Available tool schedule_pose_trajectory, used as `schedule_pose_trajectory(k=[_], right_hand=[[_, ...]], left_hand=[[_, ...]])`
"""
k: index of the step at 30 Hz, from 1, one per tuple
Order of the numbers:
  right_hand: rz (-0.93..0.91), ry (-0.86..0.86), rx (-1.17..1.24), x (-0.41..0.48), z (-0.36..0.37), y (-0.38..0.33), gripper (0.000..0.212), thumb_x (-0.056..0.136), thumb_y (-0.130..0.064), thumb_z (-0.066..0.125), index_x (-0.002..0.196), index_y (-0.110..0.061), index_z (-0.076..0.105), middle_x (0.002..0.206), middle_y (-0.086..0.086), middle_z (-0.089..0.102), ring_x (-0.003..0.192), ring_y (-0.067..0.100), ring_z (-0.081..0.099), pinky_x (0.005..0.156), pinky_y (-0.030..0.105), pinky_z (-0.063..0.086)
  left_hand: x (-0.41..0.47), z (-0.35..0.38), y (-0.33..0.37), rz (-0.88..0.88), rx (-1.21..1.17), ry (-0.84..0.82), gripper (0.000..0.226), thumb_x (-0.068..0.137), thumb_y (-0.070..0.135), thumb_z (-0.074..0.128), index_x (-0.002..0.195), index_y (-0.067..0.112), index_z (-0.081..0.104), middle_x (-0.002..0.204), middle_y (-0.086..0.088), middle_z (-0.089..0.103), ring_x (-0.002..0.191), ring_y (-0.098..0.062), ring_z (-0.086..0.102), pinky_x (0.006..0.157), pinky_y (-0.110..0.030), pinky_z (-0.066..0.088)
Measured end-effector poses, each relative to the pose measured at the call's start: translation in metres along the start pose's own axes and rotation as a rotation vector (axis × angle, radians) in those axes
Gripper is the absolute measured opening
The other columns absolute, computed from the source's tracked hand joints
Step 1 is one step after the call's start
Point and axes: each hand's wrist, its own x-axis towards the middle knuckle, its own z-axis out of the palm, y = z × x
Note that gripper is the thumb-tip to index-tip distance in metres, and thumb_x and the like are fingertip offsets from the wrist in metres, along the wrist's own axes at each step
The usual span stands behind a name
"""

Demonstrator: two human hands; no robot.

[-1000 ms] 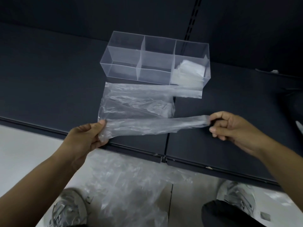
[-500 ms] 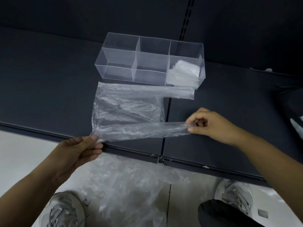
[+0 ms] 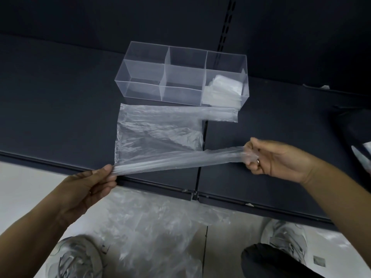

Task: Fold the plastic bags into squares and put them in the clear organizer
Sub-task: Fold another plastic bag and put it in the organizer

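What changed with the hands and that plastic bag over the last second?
The right hand pulled its end of the plastic bag back out to the right after briefly moving inward, drawing the near edge taut into a strip. The left hand kept pinching the other end at the shelf edge. The clear organizer, the folded bags in its right compartment and the loose bags on the floor stayed put.

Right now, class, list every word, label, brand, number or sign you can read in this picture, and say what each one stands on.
None: no readable text shows anywhere.
Clear organizer: plain walls, no label.
Plastic bag stretched between the left hand and right hand: unprinted.
Folded bags in the right compartment: unprinted.
Dark shelf: no marking.
Small square on the floor: too small to tell.
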Motion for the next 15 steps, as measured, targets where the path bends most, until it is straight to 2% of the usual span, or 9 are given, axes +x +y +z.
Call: schedule_pose_trajectory(k=[4,6,8,10,12,13,15], right_hand=[[-0.044,0.175,-0.069,-0.007,-0.009,-0.002,0.013,0.078,-0.028,0.063,0.069,-0.018,0.065,0.064,0.002,0.053,0.053,0.009,0.048,0.049,0.018,0.045],[-0.047,0.26,-0.184,-0.011,-0.015,-0.004,0.011,0.074,-0.022,0.067,0.077,-0.014,0.06,0.06,0.001,0.052,0.051,0.007,0.046,0.046,0.016,0.041],[-0.006,0.351,-0.365,-0.015,-0.021,-0.003,0.018,0.076,-0.014,0.07,0.09,-0.009,0.059,0.057,0.0,0.055,0.049,0.006,0.048,0.044,0.016,0.04],[0.028,0.42,-0.507,-0.019,-0.024,0.0,0.023,0.08,-0.005,0.07,0.101,-0.008,0.06,0.056,0.002,0.058,0.049,0.006,0.051,0.045,0.017,0.041],[0.044,0.455,-0.612,-0.022,-0.026,0.004,0.025,0.082,-0.003,0.07,0.104,-0.013,0.062,0.058,0.005,0.061,0.05,0.007,0.053,0.048,0.019,0.043],[0.048,0.465,-0.65,-0.024,-0.026,0.006,0.025,0.082,-0.004,0.07,0.103,-0.015,0.062,0.059,0.005,0.062,0.051,0.007,0.054,0.049,0.02,0.043],[0.04,0.485,-0.695,-0.028,-0.028,0.009,0.025,0.082,-0.004,0.071,0.102,-0.017,0.063,0.06,0.006,0.064,0.053,0.009,0.055,0.051,0.023,0.042]], left_hand=[[0.002,-0.001,0.001,0.006,-0.011,0.046,0.007,0.086,0.018,0.065,0.085,0.012,0.067,0.063,0.0,0.071,0.051,-0.004,0.066,0.045,-0.015,0.051],[0.001,0.0,0.0,0.048,0.043,0.058,0.007,0.087,0.015,0.064,0.083,0.009,0.065,0.06,-0.002,0.07,0.05,-0.007,0.066,0.046,-0.015,0.051],[-0.002,0.006,-0.002,0.15,0.128,0.055,0.01,0.09,0.013,0.062,0.083,0.005,0.062,0.06,-0.006,0.069,0.05,-0.012,0.067,0.047,-0.019,0.053],[-0.006,0.017,-0.007,0.382,0.327,0.111,0.012,0.093,0.014,0.06,0.083,0.006,0.061,0.058,-0.005,0.068,0.049,-0.012,0.065,0.051,-0.022,0.056],[-0.008,0.031,-0.011,0.732,0.714,0.243,0.009,0.091,0.017,0.063,0.084,0.012,0.063,0.066,0.002,0.068,0.057,-0.007,0.063,0.061,-0.011,0.048],[-0.011,0.04,-0.013,0.897,0.868,0.26,0.006,0.09,0.019,0.064,0.088,0.013,0.066,0.077,0.002,0.068,0.068,-0.009,0.063,0.068,-0.008,0.043],[-0.01,0.057,-0.02,1.071,1.064,0.169,0.028,0.091,0.029,0.056,0.109,0.01,0.067,0.11,-0.008,0.064,0.101,-0.023,0.06,0.092,-0.021,0.038]])
